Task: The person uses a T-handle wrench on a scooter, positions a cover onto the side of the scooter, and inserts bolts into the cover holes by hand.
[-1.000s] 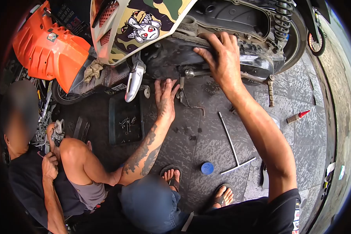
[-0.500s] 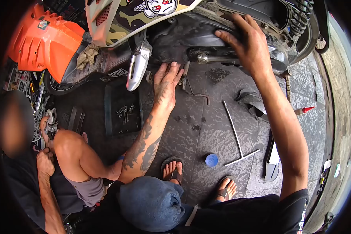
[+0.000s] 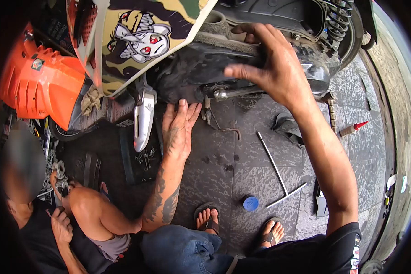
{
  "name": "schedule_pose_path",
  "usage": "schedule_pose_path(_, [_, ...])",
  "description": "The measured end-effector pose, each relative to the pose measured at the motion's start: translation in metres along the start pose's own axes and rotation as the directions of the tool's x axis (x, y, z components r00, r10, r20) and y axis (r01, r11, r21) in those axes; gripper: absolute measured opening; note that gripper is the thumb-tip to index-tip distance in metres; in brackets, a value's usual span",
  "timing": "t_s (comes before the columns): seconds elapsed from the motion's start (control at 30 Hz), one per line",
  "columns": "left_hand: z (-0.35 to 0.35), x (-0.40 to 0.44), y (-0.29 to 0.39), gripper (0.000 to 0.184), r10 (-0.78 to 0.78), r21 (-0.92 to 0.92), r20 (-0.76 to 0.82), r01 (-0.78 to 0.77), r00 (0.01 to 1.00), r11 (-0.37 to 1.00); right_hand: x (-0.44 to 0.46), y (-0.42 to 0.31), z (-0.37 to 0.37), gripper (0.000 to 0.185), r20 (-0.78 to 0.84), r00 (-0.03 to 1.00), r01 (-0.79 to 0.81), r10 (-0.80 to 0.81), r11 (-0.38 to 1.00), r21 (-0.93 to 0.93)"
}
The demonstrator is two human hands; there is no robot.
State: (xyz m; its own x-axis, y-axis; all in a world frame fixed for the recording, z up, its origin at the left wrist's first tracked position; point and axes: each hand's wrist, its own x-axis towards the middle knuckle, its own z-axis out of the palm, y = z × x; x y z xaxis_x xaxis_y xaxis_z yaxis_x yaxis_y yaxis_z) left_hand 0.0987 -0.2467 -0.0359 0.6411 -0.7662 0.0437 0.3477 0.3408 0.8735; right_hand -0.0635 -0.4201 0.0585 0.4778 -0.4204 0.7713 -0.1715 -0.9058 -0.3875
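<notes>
A scooter lies across the upper view, with a dusty black engine-side cover (image 3: pixel 196 68) under both hands. My left hand (image 3: pixel 179 137) has its fingers stretched upward, their tips against the cover's lower edge. Higher and to the right, my right hand (image 3: pixel 280 68) is spread over the cover, thumb out to the left and fingers bent toward the upper edge. Whether those fingertips touch it, I cannot tell. A silver folding footrest (image 3: pixel 144 121) juts down left of my left hand. Between the hands runs a metal lever with a round pivot (image 3: pixel 221 93).
A T-handle wrench (image 3: pixel 274 164) and blue round lid (image 3: pixel 250 202) lie on the floor. A black tray (image 3: pixel 130 155) holds small screws. A co-worker sits at left, a hand (image 3: pixel 61 226) near a metal part. A red-tipped tube (image 3: pixel 353 128) lies right; an orange panel (image 3: pixel 41 82) stands left.
The view has tilted up, so the scooter sits lower in the picture. My right thumb has swung out left, its fingers more spread. My left hand stays at the cover's lower edge.
</notes>
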Motion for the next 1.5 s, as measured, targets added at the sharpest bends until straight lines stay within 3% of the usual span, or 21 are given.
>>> schedule_pose_path(0.07, [-0.001,-0.002,0.001,0.029,0.004,0.048,-0.001,-0.004,1.0,0.999,-0.004,-0.002,-0.006,0.054,-0.121,0.992,0.054,-0.029,0.976,0.209])
schedule_pose_path(0.1, [-0.001,-0.003,0.0,0.032,0.003,0.069,-0.006,-0.002,1.0,0.998,-0.009,-0.003,-0.019,0.042,-0.195,0.977,-0.048,0.084,0.982,0.182])
schedule_pose_path(0.17, [-0.008,0.0,0.007,0.035,-0.001,0.208,0.007,-0.001,1.0,0.978,-0.02,0.002,-0.028,0.029,-0.235,0.913,-0.167,0.333,0.832,0.529])
schedule_pose_path(0.23, [-0.013,0.0,0.012,0.049,-0.051,0.276,-0.024,0.055,0.998,0.959,-0.038,-0.013,-0.034,0.025,-0.122,0.905,-0.275,0.407,0.781,0.561])
schedule_pose_path(0.3, [-0.015,0.004,0.016,0.058,-0.03,0.338,-0.064,0.05,0.997,0.94,-0.06,-0.03,-0.028,0.028,0.263,0.861,-0.508,0.435,0.76,0.405])
schedule_pose_path(0.37, [-0.018,0.004,0.023,0.068,-0.007,0.401,-0.116,0.053,0.993,0.914,-0.082,-0.038,-0.002,0.032,0.43,0.871,-0.411,0.237,0.831,0.376])
schedule_pose_path(0.43, [-0.014,0.004,0.035,0.08,0.015,0.573,-0.073,0.03,0.997,0.819,-0.093,-0.04,0.015,0.029,0.621,0.763,-0.464,0.182,0.822,0.329])
schedule_pose_path(0.5, [-0.019,0.008,0.037,0.077,-0.03,0.615,-0.081,0.073,0.996,0.785,-0.105,-0.036,0.039,0.031,0.681,0.704,-0.507,0.202,0.815,0.282])
schedule_pose_path(0.57, [-0.025,0.013,0.033,0.073,0.081,0.675,0.043,-0.089,0.996,0.732,-0.122,-0.035,0.073,0.032,0.59,0.751,-0.546,0.295,0.78,0.305])
schedule_pose_path(0.6, [-0.028,0.009,0.036,0.07,0.041,0.709,0.05,-0.064,0.998,0.702,-0.134,-0.037,0.092,0.032,0.617,0.727,-0.574,0.301,0.759,0.306])
schedule_pose_path(0.67, [-0.024,0.011,0.039,0.065,0.039,0.754,0.007,-0.031,0.999,0.656,-0.145,-0.037,0.131,0.029,0.405,0.778,-0.628,0.48,0.582,0.516])
schedule_pose_path(0.7, [-0.022,0.009,0.039,0.065,0.054,0.762,0.037,-0.063,0.998,0.644,-0.15,-0.047,0.141,0.029,0.437,0.755,-0.656,0.489,0.554,0.513])
schedule_pose_path(0.77, [-0.031,0.012,0.039,0.057,0.054,0.754,0.046,-0.07,0.997,0.654,-0.142,-0.056,0.155,0.024,0.329,0.665,-0.63,0.67,0.269,0.728])
schedule_pose_path(0.8, [-0.038,0.016,0.038,0.05,0.064,0.745,0.024,-0.061,0.998,0.664,-0.142,-0.061,0.164,0.024,0.344,0.651,-0.642,0.676,0.251,0.724])
schedule_pose_path(0.87, [-0.03,0.016,0.038,0.045,0.077,0.739,0.093,-0.121,0.993,0.663,-0.132,-0.062,0.179,0.023,0.338,0.548,-0.497,0.765,-0.028,0.867])
schedule_pose_path(0.97, [-0.024,0.012,0.04,0.033,0.037,0.709,0.17,-0.148,0.985,0.689,-0.12,-0.068,0.188,0.025,0.25,0.535,-0.325,0.807,-0.076,0.943])
schedule_pose_path(1.1, [-0.024,0.019,0.034,0.033,0.031,0.675,0.128,-0.11,0.991,0.73,-0.112,-0.068,0.189,0.028,0.26,0.526,-0.305,0.81,-0.105,0.946])
schedule_pose_path(1.23, [-0.026,0.016,0.032,0.036,0.069,0.626,0.141,-0.143,0.988,0.767,-0.11,-0.069,0.188,0.023,0.257,0.49,-0.347,0.833,-0.083,0.934])
schedule_pose_path(1.37, [-0.035,0.016,0.031,0.034,0.064,0.546,0.207,-0.17,0.976,0.82,-0.115,-0.058,0.182,0.019,0.242,0.527,-0.439,0.814,0.017,0.898])
schedule_pose_path(1.4, [-0.036,0.014,0.03,0.036,0.081,0.536,0.184,-0.169,0.98,0.827,-0.114,-0.056,0.182,0.018,0.226,0.561,-0.464,0.796,0.077,0.883])
schedule_pose_path(1.5, [-0.033,0.011,0.024,0.056,0.121,0.551,0.107,-0.16,0.987,0.819,-0.111,-0.059,0.183,0.016,0.261,0.503,-0.457,0.824,-0.003,0.89])
